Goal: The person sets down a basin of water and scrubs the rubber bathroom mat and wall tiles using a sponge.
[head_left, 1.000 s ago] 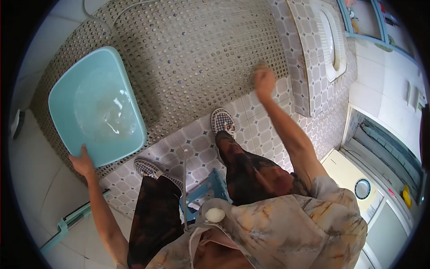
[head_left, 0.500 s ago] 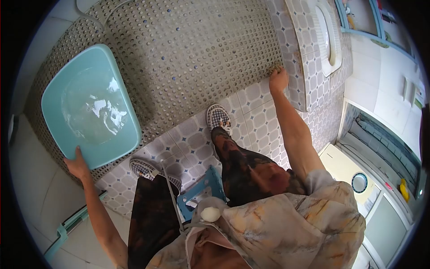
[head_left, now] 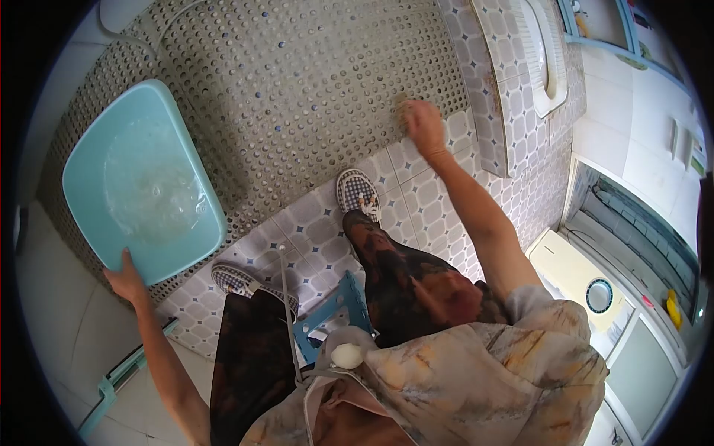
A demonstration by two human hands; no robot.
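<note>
At the left, a light blue plastic basin [head_left: 152,256] holds water with a rippled, shiny surface. My left hand [head_left: 128,281] grips its near rim, thumb over the inside of the wall. A perforated grey mat [head_left: 327,97] covers the floor beside and beneath the basin. My right hand [head_left: 424,128] is closed at the mat's near edge, towards its right end. Something small and yellowish-brown shows at the fingers, too blurred to name.
Under me is a blue plastic stool [head_left: 335,316] on patterned floor tiles [head_left: 394,160]. My checked shoes [head_left: 358,195] are near the mat. At the right are a raised tiled step [head_left: 487,97], a white squat toilet [head_left: 549,82] and a cream appliance [head_left: 565,275]. A hose [head_left: 126,36] lies top left.
My right hand has moved left along the mat's near edge, away from its right corner. My left hand still grips the basin, which sits slightly further left in view. The water's ripples differ.
</note>
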